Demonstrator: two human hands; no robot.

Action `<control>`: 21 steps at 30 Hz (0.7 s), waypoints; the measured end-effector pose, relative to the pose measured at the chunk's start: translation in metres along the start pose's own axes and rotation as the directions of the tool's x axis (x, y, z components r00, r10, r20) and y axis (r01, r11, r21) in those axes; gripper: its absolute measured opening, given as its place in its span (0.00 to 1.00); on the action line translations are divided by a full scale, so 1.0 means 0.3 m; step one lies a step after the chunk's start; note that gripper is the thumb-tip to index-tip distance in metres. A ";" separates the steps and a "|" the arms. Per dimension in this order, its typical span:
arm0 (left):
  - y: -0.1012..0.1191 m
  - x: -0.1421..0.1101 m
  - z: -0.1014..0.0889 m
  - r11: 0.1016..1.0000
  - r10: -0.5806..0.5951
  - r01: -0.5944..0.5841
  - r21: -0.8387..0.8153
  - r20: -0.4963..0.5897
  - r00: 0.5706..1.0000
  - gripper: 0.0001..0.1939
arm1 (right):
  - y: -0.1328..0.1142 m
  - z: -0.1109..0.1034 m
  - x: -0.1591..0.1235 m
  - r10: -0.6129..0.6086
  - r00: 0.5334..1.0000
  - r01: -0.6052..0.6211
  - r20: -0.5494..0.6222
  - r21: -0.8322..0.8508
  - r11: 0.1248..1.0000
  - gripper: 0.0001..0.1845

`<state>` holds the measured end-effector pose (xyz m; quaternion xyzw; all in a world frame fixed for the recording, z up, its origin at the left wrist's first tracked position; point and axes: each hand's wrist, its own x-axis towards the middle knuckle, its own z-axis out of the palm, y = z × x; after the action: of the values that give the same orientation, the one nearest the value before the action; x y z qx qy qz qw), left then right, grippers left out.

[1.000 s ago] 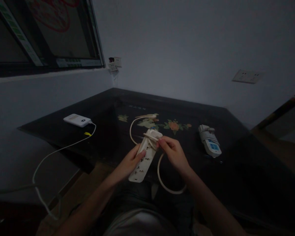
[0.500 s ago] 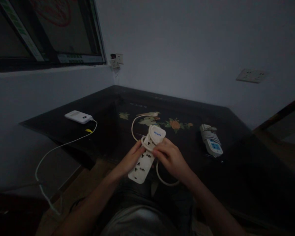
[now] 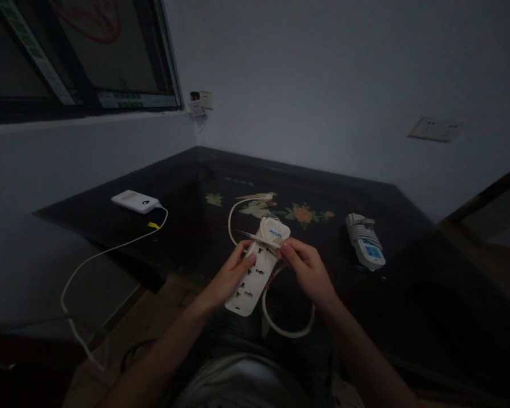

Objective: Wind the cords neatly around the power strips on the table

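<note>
Bare hands and forearms — pale cloth nearer the body than the table.
The left hand and right hand are ungloved, slender-fingered; on this side of the table, a pale grey top shows soft folds — darker cloth lies beside it, its cut lost in dimness.

The power strip was white, with blue lettering at its head; its cord was cream. The table was black, patterned with orange and green flowers (rather faded ones). The other strip had a blue socket panel.
</note>
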<state>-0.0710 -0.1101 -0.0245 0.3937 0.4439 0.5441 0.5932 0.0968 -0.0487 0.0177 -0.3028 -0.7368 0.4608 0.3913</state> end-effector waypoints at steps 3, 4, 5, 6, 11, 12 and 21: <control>0.004 -0.003 0.009 1.000 -0.019 0.019 -0.025 0.003 1.000 0.29 | 0.010 0.006 -0.002 0.042 0.999 -0.041 -0.024 0.053 0.998 0.22; 0.007 -0.005 0.012 0.999 -0.019 0.020 -0.037 0.011 1.000 0.30 | 0.009 0.007 -0.002 0.045 0.999 -0.043 -0.029 0.064 0.997 0.22; 0.010 -0.006 0.013 0.999 -0.018 0.019 -0.050 0.019 1.000 0.30 | 0.007 0.008 -0.002 0.039 0.999 -0.037 -0.031 0.066 0.997 0.22; 0.012 -0.007 0.014 0.998 -0.016 0.018 -0.064 0.026 1.000 0.30 | 0.002 0.009 -0.001 0.023 0.999 -0.022 -0.030 0.057 0.998 0.22; 0.014 -0.011 0.011 0.993 -0.028 0.030 -0.111 0.023 0.999 0.30 | -0.021 0.008 -0.003 -0.102 0.995 0.103 0.008 -0.091 0.991 0.19; 0.013 -0.010 0.011 0.991 -0.035 0.038 -0.128 0.020 0.999 0.31 | -0.023 0.006 -0.004 -0.098 0.995 0.099 0.017 -0.098 0.990 0.19; 0.048 -0.025 0.020 0.962 -0.092 0.105 -0.251 0.060 0.994 0.25 | -0.051 -0.051 -0.011 -0.051 0.990 0.076 0.130 -0.196 0.978 0.19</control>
<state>-0.0698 -0.1161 -0.0083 0.3050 0.3754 0.5566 0.6755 0.1103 -0.0507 0.0348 -0.2874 -0.8117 0.3895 0.3268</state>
